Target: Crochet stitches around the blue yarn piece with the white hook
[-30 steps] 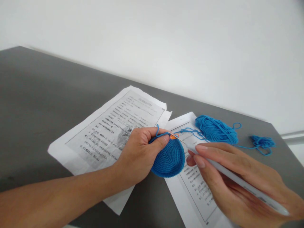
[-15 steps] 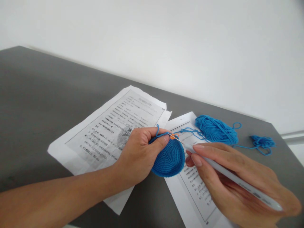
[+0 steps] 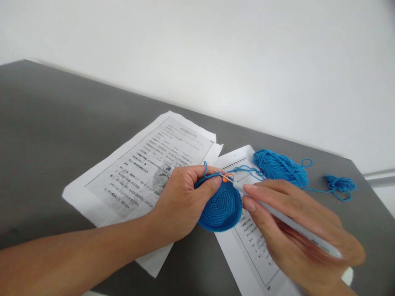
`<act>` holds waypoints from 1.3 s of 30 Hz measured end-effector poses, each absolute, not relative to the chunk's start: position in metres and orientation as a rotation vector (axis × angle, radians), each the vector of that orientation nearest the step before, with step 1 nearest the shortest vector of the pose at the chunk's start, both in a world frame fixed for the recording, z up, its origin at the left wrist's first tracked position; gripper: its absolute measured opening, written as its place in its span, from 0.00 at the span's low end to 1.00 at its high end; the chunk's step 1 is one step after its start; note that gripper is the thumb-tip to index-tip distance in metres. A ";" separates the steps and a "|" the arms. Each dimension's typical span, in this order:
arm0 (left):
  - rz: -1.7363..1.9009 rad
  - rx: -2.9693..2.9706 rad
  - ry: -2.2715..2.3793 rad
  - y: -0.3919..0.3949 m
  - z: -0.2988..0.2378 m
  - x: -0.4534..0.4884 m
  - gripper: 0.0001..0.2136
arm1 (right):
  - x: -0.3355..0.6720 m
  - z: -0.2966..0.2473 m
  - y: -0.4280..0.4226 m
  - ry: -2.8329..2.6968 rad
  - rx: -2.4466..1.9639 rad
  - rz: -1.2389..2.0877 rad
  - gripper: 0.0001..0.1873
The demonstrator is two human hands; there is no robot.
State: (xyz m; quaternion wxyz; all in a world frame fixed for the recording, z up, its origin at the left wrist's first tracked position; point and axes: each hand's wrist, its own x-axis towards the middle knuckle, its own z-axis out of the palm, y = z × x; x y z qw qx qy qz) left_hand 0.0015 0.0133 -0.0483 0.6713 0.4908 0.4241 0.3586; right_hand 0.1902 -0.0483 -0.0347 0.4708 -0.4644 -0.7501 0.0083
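My left hand (image 3: 188, 197) pinches the upper edge of a round blue crochet piece (image 3: 220, 209) between thumb and forefinger. A small orange stitch marker (image 3: 227, 178) sits at that edge, just right of my thumb. My right hand (image 3: 296, 230) grips a crochet hook (image 3: 286, 220) with a pale grey handle, held like a pen. Its thin metal tip lies at the top edge of the piece beside the marker; whether it passes through a stitch is too small to tell. A strand of blue yarn (image 3: 247, 168) runs from the piece towards the right.
A blue yarn skein (image 3: 280, 167) lies right of the hands, with a smaller yarn tangle (image 3: 340, 187) beyond it. Two printed sheets, one at left (image 3: 138, 172) and one at right (image 3: 256, 246), rest on the dark grey table (image 3: 77, 123). A white wall stands behind.
My right hand and the hook have moved left, and the hook's tip reaches further past my left thumb. The crochet piece has shifted slightly right and down.
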 end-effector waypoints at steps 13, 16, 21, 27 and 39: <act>0.788 1.140 0.937 0.013 -0.044 -0.002 0.42 | 0.185 -0.048 -0.045 -1.705 -1.101 0.166 0.24; 0.794 1.165 0.957 0.012 -0.047 -0.002 0.45 | 0.183 -0.047 -0.046 -1.696 -1.134 0.163 0.23; 0.812 1.216 1.000 0.011 -0.042 0.000 0.45 | 0.177 -0.044 -0.047 -1.657 -1.221 0.209 0.17; 0.809 1.195 0.942 0.007 -0.037 0.002 0.42 | 0.173 -0.042 -0.047 -1.647 -1.216 0.206 0.17; 0.825 1.156 0.926 0.013 -0.034 -0.005 0.27 | 0.172 -0.043 -0.050 -1.488 -1.207 0.373 0.16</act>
